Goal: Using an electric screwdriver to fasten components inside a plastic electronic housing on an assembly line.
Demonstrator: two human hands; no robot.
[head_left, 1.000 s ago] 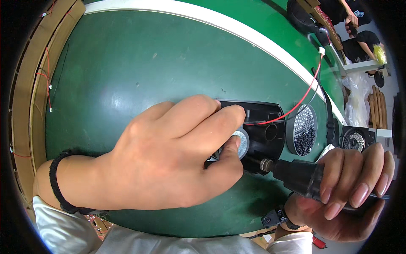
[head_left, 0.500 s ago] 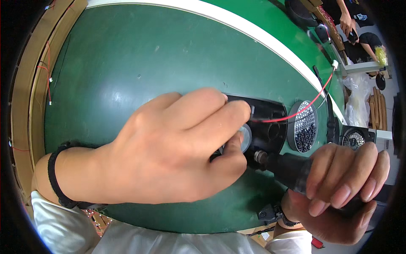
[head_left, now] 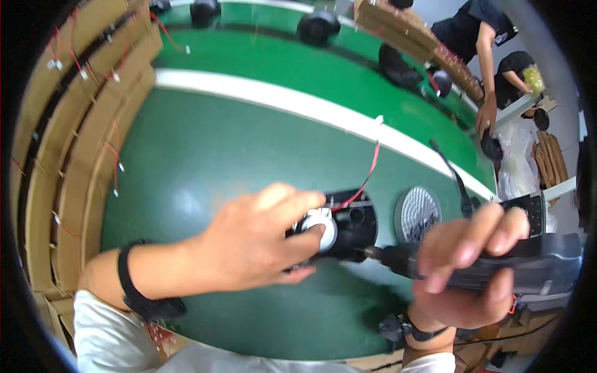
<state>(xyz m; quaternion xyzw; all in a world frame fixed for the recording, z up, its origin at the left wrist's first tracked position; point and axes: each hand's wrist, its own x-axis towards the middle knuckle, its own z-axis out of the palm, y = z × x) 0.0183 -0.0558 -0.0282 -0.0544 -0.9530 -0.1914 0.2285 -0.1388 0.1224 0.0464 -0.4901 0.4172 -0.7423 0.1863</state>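
My left hand [head_left: 261,239] grips the left end of a black plastic housing [head_left: 360,230] lying on the green work surface, its thumb pressed on a round white part [head_left: 324,235] seated inside. A red and black wire pair [head_left: 375,163] runs from the housing to a small white connector on the pale strip beyond. My right hand [head_left: 466,267] is closed around a black power screwdriver [head_left: 535,264]. The tool points left, its tip [head_left: 373,252] by the near right edge of the housing; whether it touches cannot be told. My left fingers hide the housing's left part.
Right of the housing stands a round grey dish [head_left: 403,217] of small dark screws. Cardboard trays [head_left: 93,180] with wired parts line the left. Past the white rail [head_left: 261,93], black round parts [head_left: 318,28] sit on a bright green belt. A co-worker's arm [head_left: 487,74] reaches in at far right.
The view has swung up, showing more of the belt and trays. The screwdriver is now more level, its tip still beside the housing. My left thumb now lies on the white part.
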